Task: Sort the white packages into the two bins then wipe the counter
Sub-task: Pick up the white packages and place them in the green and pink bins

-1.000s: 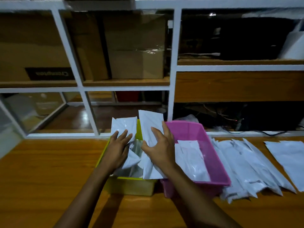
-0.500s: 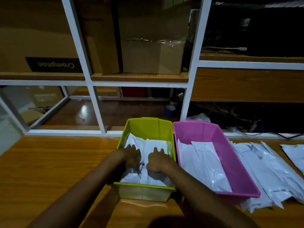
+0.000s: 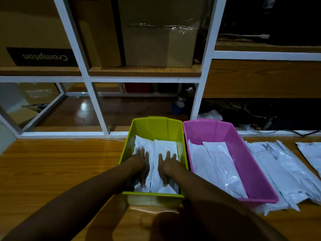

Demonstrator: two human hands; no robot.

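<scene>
Several flat white plastic packages point(image 3: 165, 146) already lie in the lime-green plastic bin point(image 3: 156, 126), and a few more lie lengthwise in the pink plastic bin point(image 3: 208, 131) that stands touching its right side. The sorting looks well under way but not finished. A broad, overlapping row of loose white packages point(image 3: 278, 167) lies on the wooden counter point(image 3: 52, 162) just right of the pink bin, and a second batch of white packages point(image 3: 311, 153) sits at the right edge of view. The wiping appears not yet begun, and no cloth shows anywhere. Both hands are down inside the green bin. The left hand point(image 3: 140, 164) lies palm down with fingers spread on the left package, and the right hand point(image 3: 167, 165) lies the same way on the right one. Neither hand curls round anything. The packages sit directly under the palms, running past the fingertips toward the bin's far wall and back under the wrists to its near wall.
</scene>
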